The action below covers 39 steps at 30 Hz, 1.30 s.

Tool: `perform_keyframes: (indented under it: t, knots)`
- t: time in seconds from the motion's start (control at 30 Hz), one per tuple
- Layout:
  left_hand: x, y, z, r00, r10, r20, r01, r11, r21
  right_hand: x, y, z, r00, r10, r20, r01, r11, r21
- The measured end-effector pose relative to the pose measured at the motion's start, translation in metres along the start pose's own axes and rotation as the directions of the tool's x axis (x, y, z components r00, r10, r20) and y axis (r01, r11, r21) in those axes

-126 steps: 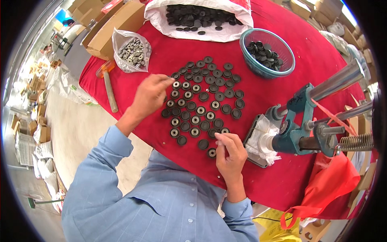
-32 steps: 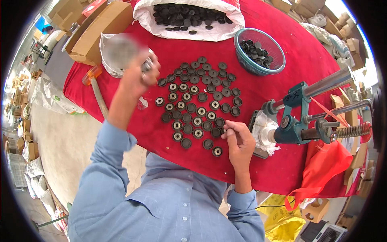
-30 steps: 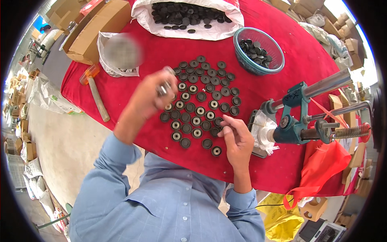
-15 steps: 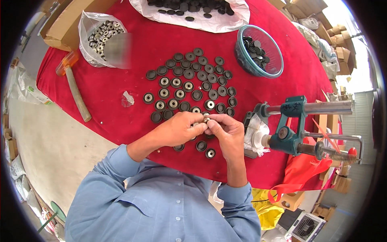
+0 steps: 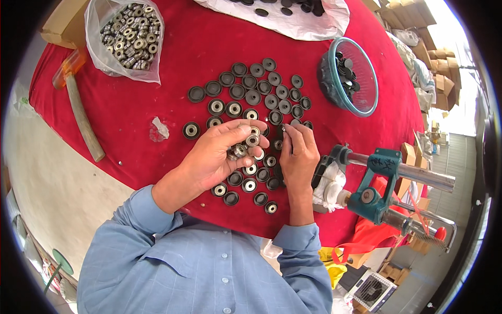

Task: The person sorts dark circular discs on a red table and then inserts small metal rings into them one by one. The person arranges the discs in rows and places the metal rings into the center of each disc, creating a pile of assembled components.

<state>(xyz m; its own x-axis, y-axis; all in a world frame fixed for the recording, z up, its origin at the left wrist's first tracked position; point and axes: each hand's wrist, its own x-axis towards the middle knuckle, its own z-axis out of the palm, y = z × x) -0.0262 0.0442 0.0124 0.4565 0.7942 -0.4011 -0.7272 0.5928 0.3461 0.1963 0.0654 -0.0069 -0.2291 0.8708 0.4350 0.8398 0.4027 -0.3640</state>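
My left hand [image 5: 209,152] is half curled, palm up, and holds several small metal bearings [image 5: 252,140] in its palm and fingers. To its right my right hand [image 5: 299,154] is bent down over the table with its fingertips pinched together. A bit of shiny metal shows at these fingertips, apparently a bearing [image 5: 283,127], mostly covered by the fingers. Around both hands lie round black caps [image 5: 253,97] in loose rows. Some caps have a bearing seated in the middle, such as the capped bearing [image 5: 191,130] left of my left hand.
A clear bag of bearings [image 5: 130,39] stands at the far left, beside a wooden-handled hammer [image 5: 83,115]. White sheeting [image 5: 314,29] with black discs lies at the back. A clear bowl [image 5: 375,78] holds more discs. A green hand press [image 5: 374,196] stands at the right on the red cloth [image 5: 141,152].
My hands were together at one bearing and are now apart. The left has turned up, showing several bearings; the right has moved rightward over the caps. The whole view has shifted slightly.
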Motion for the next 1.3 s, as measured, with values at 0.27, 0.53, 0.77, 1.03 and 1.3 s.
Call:
perform_keyframes:
  t: [0.27, 0.53, 0.77, 1.03, 1.3]
  knots:
    - [-0.001, 0.0, 0.0, 1.0, 0.021, -0.02, -0.02, 0.998, 0.052, -0.003, -0.002, -0.007, 0.995, -0.062, 0.077, 0.068, 0.994, -0.083]
    - [0.004, -0.002, -0.004, 0.998, 0.055, -0.029, -0.055, 0.998, 0.005, -0.014, -0.008, -0.005, 0.994, -0.079, 0.075, 0.093, 0.976, -0.197]
    - [0.008, -0.003, -0.008, 0.998, 0.063, -0.003, -0.063, 0.998, 0.008, -0.008, -0.011, -0.012, 0.981, -0.057, 0.184, 0.107, 0.955, -0.276]
    - [0.01, -0.004, -0.005, 0.998, 0.052, 0.033, -0.052, 0.999, 0.012, -0.011, -0.01, -0.017, 0.999, 0.005, 0.049, -0.002, 0.997, -0.071]
    - [0.016, -0.014, -0.017, 0.991, 0.007, 0.133, -0.009, 1.0, 0.015, -0.009, -0.057, -0.028, 0.998, -0.034, 0.053, 0.018, 0.962, 0.272]
